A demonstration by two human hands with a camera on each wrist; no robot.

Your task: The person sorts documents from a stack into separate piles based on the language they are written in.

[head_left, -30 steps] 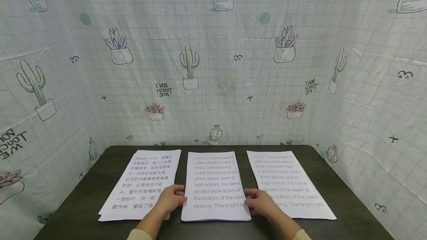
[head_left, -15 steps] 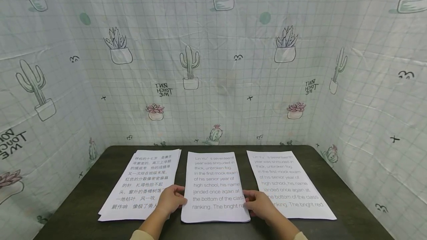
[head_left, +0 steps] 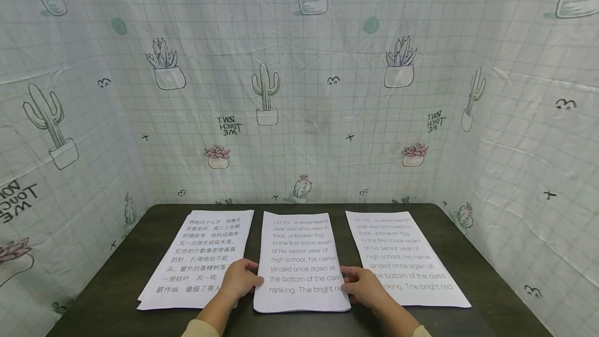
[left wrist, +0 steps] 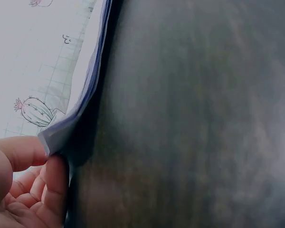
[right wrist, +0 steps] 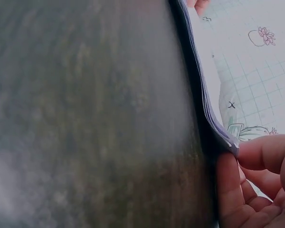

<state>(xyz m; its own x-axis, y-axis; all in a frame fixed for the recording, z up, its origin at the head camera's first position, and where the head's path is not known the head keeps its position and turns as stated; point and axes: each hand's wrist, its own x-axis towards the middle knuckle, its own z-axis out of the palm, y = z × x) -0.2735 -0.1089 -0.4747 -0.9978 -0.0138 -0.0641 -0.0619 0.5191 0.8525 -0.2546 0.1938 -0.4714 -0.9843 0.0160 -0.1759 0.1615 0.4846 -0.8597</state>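
Three stacks of printed paper lie side by side on a dark table (head_left: 117, 280). Both hands hold the middle stack (head_left: 301, 254) of English text at its near part. My left hand (head_left: 241, 279) grips its left edge and my right hand (head_left: 364, 284) grips its right edge. In the left wrist view my left hand (left wrist: 45, 154) pinches the stack's edge (left wrist: 92, 80) between thumb and fingers, slightly off the table. The right wrist view has my right hand (right wrist: 232, 154) pinching the opposite edge (right wrist: 204, 99) the same way.
A stack with Chinese text (head_left: 196, 254) lies to the left, and another English stack (head_left: 402, 254) to the right, partly under my right hand. Cactus-print cloth walls (head_left: 299, 92) close in the table on three sides.
The middle stack and both hands have slipped very slightly towards me. The outer stacks have stayed where they were.
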